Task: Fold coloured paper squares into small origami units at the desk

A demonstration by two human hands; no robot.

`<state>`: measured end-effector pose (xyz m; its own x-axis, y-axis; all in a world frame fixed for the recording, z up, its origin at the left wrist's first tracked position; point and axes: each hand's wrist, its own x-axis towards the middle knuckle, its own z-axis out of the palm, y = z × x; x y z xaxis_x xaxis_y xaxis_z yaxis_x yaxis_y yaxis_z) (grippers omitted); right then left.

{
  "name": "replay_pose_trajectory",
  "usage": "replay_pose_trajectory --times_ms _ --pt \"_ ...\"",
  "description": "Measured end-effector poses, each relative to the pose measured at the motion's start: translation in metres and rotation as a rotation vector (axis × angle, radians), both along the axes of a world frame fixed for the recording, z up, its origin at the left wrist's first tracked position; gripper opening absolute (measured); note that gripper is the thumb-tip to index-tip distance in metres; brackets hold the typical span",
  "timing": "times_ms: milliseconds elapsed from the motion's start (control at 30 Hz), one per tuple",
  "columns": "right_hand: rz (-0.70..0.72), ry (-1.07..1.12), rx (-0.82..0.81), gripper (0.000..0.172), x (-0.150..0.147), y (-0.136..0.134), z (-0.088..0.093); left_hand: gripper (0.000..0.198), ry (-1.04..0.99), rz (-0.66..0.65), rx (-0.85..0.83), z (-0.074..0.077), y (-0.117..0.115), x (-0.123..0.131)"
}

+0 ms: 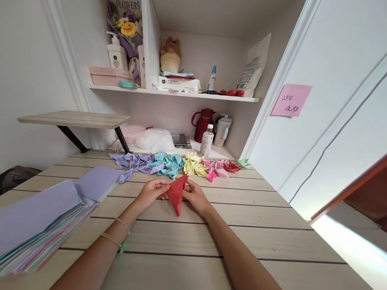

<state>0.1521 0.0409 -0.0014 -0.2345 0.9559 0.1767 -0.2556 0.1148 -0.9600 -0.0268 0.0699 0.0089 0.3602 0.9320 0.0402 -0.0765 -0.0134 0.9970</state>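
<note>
Red paper (177,194): folded into a pointed shape, held up between the two hands above the middle of the table, one corner pointing up and another down towards the person
Left hand (154,190): thumb and fingers pinched together on the paper's left edge
Right hand (195,195): clamped on the paper's right side, some fingertips hidden behind it
Wristbands (110,239): two thin bands around the left forearm, one with a green bit hanging from it
Row of folded pieces: along the far side of the table, left to right, purple pieces (135,160), teal pieces (170,163), yellow pieces (193,166), pink pieces (220,168), a red piece (231,166) and a pale green piece (244,163)
Paper stacks: a large stack (33,219) at the left with purple on top and many colours down its edge, a smaller purple-topped stack (97,181) just beyond it
Table (181,272): pale planks with dark lines
Bottle (207,141): upright behind the yellow and pink pieces, near a dark red jug (203,125) and a speckled cup (221,135)
Note (291,100): pink, on the wall at the right, with handwriting
</note>
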Motion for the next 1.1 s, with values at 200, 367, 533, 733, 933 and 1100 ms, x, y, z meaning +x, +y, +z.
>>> replay_pose_trajectory --times_ms 200,367,533,733,933,1100 --pt "-0.193 -0.104 0.192 0.016 0.001 0.000 -0.001 0.040 0.010 -0.014 -0.047 -0.002 0.000 0.001" --pt "-0.253 -0.291 0.364 0.025 0.004 0.003 -0.003 0.044 0.024 -0.021 -0.063 -0.003 0.002 0.001" --pt "-0.216 -0.429 0.438 0.025 0.002 0.001 -0.005 0.045 0.059 -0.044 -0.051 0.000 0.001 0.002" --pt "-0.336 -0.605 0.495 0.030 0.000 -0.001 -0.004 0.041 0.170 -0.167 -0.038 0.003 -0.002 0.003" --pt "-0.449 -0.782 0.549 0.020 -0.001 -0.009 0.003 0.047 0.158 -0.161 -0.049 0.006 -0.006 0.004" --pt "-0.438 -0.837 0.568 0.025 -0.004 -0.012 0.004 0.046 0.146 -0.153 -0.053 0.006 -0.006 0.004"
